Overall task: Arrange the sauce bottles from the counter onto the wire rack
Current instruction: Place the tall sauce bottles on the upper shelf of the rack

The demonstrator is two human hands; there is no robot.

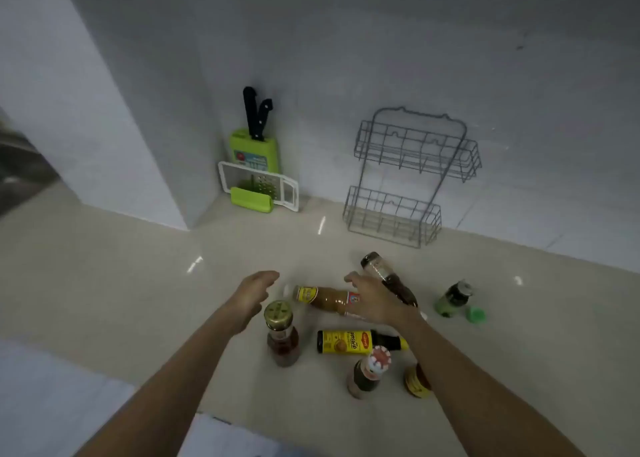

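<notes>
Several sauce bottles are on the beige counter [138, 300]. A gold-capped bottle [281, 332] stands upright. Lying on their sides are a yellow-capped brown bottle [325, 298], a dark bottle [388, 278] and a yellow-labelled bottle [349, 341]. A red-and-white-capped bottle [369, 373] and a partly hidden yellow-labelled bottle [417, 382] stand near me. A small green jar [453, 299] sits at the right. The grey two-tier wire rack [408, 179] leans on the wall, with nothing on it. My left hand [252, 295] hovers open beside the gold-capped bottle. My right hand [375, 300] is open over the lying bottles.
A green knife block [254, 151] with two black-handled knives stands in the corner, with a white and green grater [258, 188] in front of it. A loose green cap [476, 314] lies beside the small jar. A white wall column juts out at the left.
</notes>
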